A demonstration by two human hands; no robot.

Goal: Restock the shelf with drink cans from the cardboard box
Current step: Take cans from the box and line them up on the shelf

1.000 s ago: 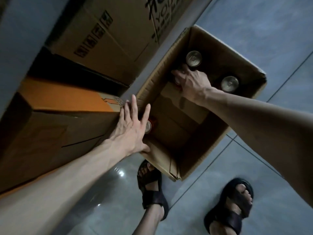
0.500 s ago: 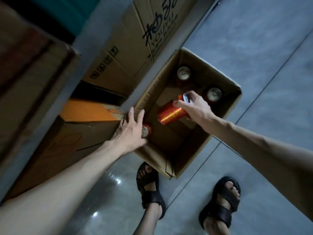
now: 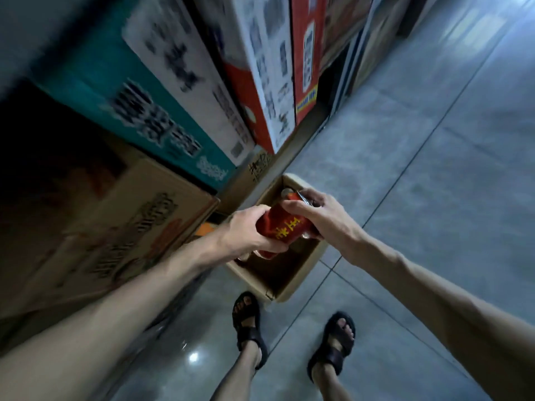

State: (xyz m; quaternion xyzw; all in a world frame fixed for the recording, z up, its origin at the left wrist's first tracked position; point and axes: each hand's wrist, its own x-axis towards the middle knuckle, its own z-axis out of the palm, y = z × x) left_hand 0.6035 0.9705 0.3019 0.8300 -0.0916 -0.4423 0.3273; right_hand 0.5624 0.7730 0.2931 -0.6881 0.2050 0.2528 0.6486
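Note:
A red drink can (image 3: 285,227) with yellow lettering hangs on its side above the open cardboard box (image 3: 292,285) on the floor. My left hand (image 3: 246,231) grips its lower end and my right hand (image 3: 315,218) grips its silver top end. Inside the box one more can top (image 3: 286,192) shows at the far end; the rest of the inside is hidden by my hands. The shelf (image 3: 341,73) with stacked cartons rises on the left.
Stacked cartons line the left: a brown one (image 3: 121,233), a teal one (image 3: 121,91), a white and red one (image 3: 254,70). Grey tiled floor (image 3: 419,169) stretches to the right. My sandalled feet (image 3: 289,337) stand just before the box.
The view has swung up, away from the box. My right hand lifted the red can out of the box, and my left hand left the box flap and closed on the can's other end.

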